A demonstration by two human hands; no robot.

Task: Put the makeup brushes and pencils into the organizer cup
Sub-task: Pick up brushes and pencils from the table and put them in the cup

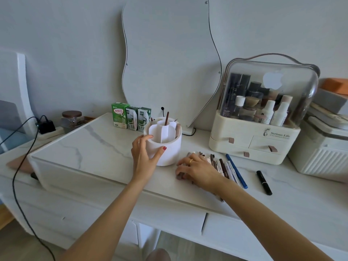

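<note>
left hand (pixel 145 157): curled round organizer cup (pixel 165 147)
right hand (pixel 195 170): on my pencils (pixel 229 170), grip unclear
pencils: light, stiff; pinch mid-shaft

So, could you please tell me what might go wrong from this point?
The pencils under the right hand lie loose near the tabletop edge; gathering them could roll some off. The black tube lies apart and might be missed. The left hand grips the organizer cup, so tipping seems unlikely.
</note>
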